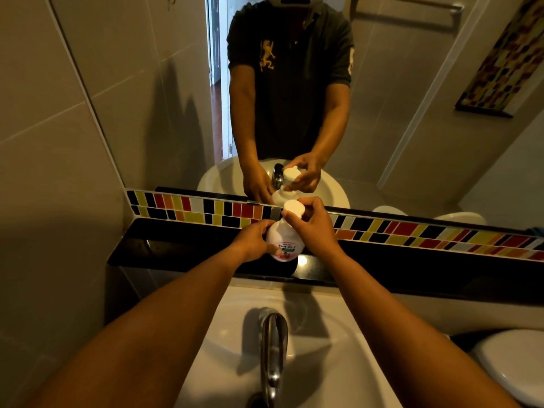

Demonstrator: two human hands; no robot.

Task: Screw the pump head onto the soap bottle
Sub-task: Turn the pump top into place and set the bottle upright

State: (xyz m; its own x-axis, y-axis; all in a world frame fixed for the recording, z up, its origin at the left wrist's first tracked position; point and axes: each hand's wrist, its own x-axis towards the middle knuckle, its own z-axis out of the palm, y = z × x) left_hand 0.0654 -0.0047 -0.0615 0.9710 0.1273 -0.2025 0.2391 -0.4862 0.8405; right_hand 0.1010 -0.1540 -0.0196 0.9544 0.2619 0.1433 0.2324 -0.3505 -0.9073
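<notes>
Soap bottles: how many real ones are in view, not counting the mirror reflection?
1. The soap bottle stands on the black ledge behind the sink, held by the left hand, with the right hand on its pump head. The mirror only repeats it.

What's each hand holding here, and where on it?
Left hand grips the soap bottle by its rounded body, on the black ledge. Right hand holds the pump head by its sides.

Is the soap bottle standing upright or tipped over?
Upright: the soap bottle stands on the black ledge, label facing the camera, pump head on top.
</notes>
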